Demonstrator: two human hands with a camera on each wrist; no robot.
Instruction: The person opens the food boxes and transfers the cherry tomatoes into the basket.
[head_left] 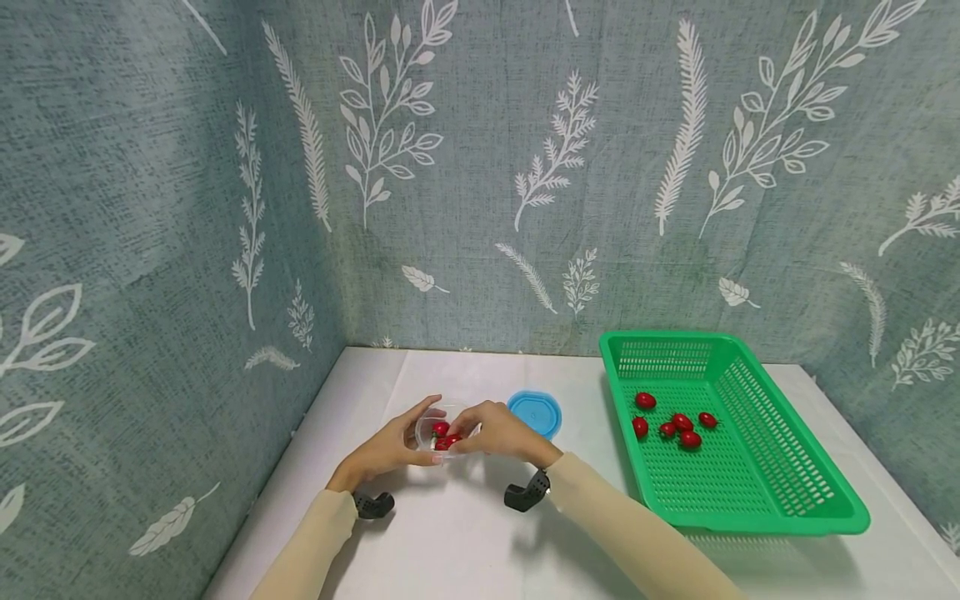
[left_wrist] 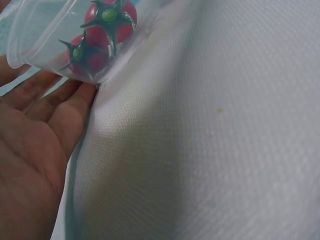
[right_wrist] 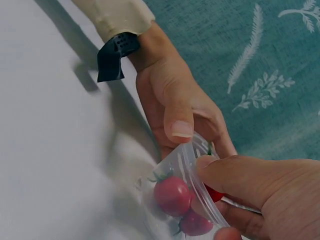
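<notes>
A clear plastic cup (head_left: 423, 428) stands on the white cloth, with several red cherry tomatoes (right_wrist: 172, 196) inside. Green star-shaped stems on two of them show through its wall in the left wrist view. My left hand (head_left: 384, 451) holds the cup from the left, its thumb at the rim and its fingers around the far side. The thumb and fingers of my right hand (head_left: 504, 429) reach into the cup's mouth and pinch a cherry tomato (right_wrist: 215, 194). That tomato is partly hidden by the thumb.
Just behind the right hand lies a round blue lid (head_left: 534, 414). On the right stands a green plastic basket (head_left: 750, 492) with several cherry tomatoes (head_left: 682, 422) toward its left side. A leaf-patterned fabric wall (head_left: 465, 183) closes off the back and left.
</notes>
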